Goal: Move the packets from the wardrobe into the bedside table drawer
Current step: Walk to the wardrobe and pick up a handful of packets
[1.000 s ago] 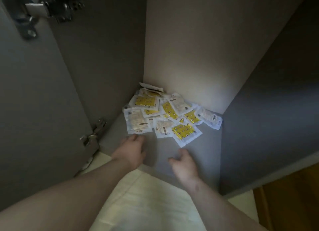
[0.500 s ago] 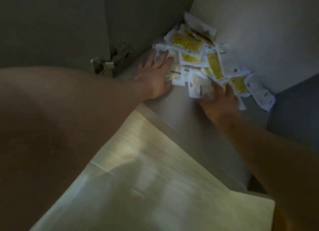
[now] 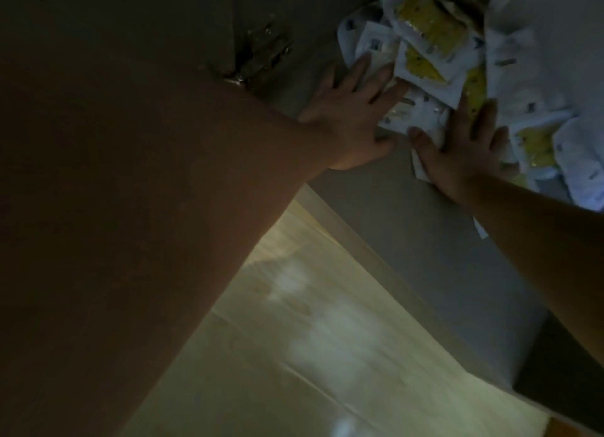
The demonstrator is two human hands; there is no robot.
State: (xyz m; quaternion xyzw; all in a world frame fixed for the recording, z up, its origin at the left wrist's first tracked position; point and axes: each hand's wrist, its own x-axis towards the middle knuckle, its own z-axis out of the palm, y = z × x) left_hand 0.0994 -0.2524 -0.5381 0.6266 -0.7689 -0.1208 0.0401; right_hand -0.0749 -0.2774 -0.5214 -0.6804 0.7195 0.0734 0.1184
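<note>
Wardrobe (image 3: 408,240): holds one loose heap of packets (image 3: 434,41), white and yellow, in the back corner on the bottom panel, overlapping and blurred.
Left hand (image 3: 353,116): fingers straight and spread, tips on the heap's left edge, palm on the panel.
Right hand (image 3: 464,155): flat, fingers spread, pressing on the nearest packets.
Hinge (image 3: 261,54): metal, on the left wall.
Floor (image 3: 294,338): pale, below the wardrobe's front edge.
</note>
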